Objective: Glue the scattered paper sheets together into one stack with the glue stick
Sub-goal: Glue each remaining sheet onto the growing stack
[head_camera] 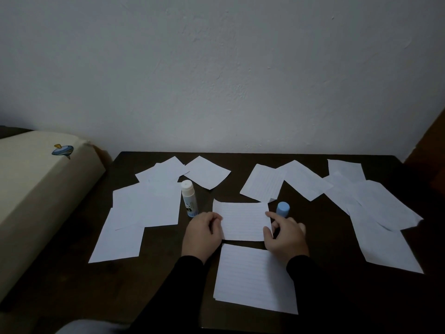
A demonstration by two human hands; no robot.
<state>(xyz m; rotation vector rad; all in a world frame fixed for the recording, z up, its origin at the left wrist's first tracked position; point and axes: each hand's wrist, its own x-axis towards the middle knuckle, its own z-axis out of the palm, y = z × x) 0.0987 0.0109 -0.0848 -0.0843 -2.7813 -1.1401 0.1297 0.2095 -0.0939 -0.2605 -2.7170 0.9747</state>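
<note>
A lined paper sheet (243, 220) lies in the middle of the dark table (168, 273). My left hand (201, 235) pinches its left edge and my right hand (285, 235) pinches its right edge. Just below it, nearer me, lies a larger lined sheet (255, 278), possibly a small stack. The glue stick (189, 198) stands upright, uncapped, left of the held sheet. Its blue cap (283, 209) stands just behind my right hand. Several loose sheets lie scattered to the left (144, 208), at the back (207, 172) and to the right (380, 213).
A cream box or cushion (36, 189) with a small blue spinning-top picture sits beside the table's left edge. A white wall rises behind the table. Something brown (431, 150) stands at the far right.
</note>
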